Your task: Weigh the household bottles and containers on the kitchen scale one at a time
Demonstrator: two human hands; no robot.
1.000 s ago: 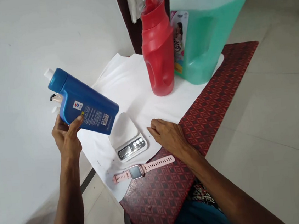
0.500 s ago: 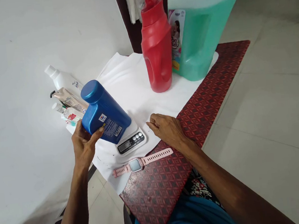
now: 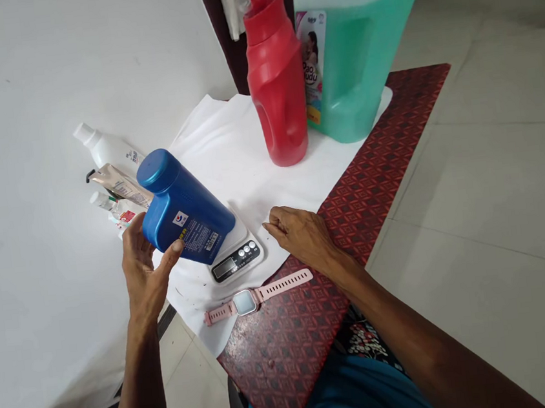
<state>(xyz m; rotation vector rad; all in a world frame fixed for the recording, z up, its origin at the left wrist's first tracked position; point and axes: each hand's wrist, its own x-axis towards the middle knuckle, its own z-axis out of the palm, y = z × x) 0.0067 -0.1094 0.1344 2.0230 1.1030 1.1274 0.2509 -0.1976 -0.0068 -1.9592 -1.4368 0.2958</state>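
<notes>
A blue plastic bottle [image 3: 188, 206] with a screw cap and a printed label stands on a small white kitchen scale [image 3: 236, 260]. My left hand [image 3: 145, 266] is around the bottle's left side, thumb on the labelled face and fingers partly hidden behind it. My right hand [image 3: 299, 232] rests in a loose fist on the white cloth, to the right of the scale, with nothing visible in it. A pink-strapped smartwatch [image 3: 244, 302] lies in front of the scale.
A red jug-like bottle [image 3: 277, 86] and a large container of green liquid [image 3: 353, 72] stand at the back. White and beige bottles [image 3: 111, 153] line the wall side. White cloth [image 3: 222, 144] partly covers the red-patterned tabletop [image 3: 288, 351]; its right edge drops to the floor.
The view has shifted slightly, so most things sit a little further left. My left hand keeps its place on the bottle, and my right hand stays curled on the cloth.
</notes>
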